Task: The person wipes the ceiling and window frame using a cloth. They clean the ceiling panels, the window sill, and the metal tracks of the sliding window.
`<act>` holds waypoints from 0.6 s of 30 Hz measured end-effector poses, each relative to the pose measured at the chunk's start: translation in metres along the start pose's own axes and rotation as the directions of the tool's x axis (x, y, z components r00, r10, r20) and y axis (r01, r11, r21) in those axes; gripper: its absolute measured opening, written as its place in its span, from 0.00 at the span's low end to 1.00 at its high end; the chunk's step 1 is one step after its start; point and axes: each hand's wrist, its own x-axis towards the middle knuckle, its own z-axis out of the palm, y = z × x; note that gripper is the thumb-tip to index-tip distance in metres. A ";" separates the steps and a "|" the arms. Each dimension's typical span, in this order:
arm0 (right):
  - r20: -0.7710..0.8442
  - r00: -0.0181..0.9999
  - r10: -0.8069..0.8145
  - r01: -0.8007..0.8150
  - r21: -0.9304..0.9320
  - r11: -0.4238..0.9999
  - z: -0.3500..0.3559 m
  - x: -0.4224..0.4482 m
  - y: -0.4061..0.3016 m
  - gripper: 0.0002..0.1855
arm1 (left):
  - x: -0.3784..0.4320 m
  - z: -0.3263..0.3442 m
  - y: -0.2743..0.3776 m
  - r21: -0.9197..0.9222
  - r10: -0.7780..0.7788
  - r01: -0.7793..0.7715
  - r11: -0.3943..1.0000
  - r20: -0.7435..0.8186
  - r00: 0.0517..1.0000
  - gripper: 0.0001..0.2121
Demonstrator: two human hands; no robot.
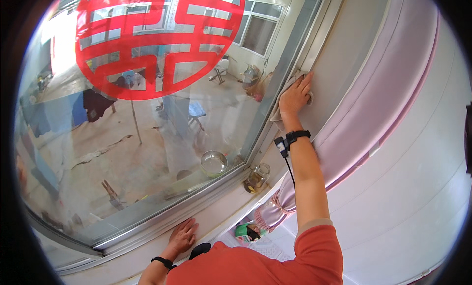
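Observation:
My right hand (pixel 296 95) presses a grey-beige cloth (pixel 279 114) against the side of the metal window frame (pixel 313 45), with the arm stretched up along the wall. Parts of the cloth show on both sides of the fingers. Lower down, my left hand (pixel 183 235) lies on the window sill (pixel 210 216), empty, near the bottom rail of the window. A large glass pane (pixel 177 133) fills the left of the view, and a round red double-happiness paper cutout (pixel 147 39) is on its upper part.
A glass jar (pixel 260 174) with something dark inside stands in the sill's corner. A pink curtain (pixel 368 100), gathered by a tieback (pixel 278 202), hangs close to my right arm. Below is a green package (pixel 246 231). Through the glass, a metal bowl (pixel 214 162) sits near the window.

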 end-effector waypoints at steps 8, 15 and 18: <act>-0.111 0.993 -0.036 0.025 -0.101 0.995 0.011 0.063 0.012 0.27 | 0.001 0.006 -0.005 -0.014 0.006 -0.005 1.000 0.024 1.000 0.24; -0.167 0.979 -0.119 0.070 -0.274 0.959 -0.007 0.120 0.009 0.26 | 0.001 0.000 -0.004 -0.010 0.003 -0.002 1.000 0.055 0.998 0.24; -0.213 0.967 -0.142 0.079 -0.279 0.957 -0.009 0.162 0.009 0.26 | -0.002 -0.004 -0.004 0.014 -0.005 0.004 1.000 0.077 0.997 0.23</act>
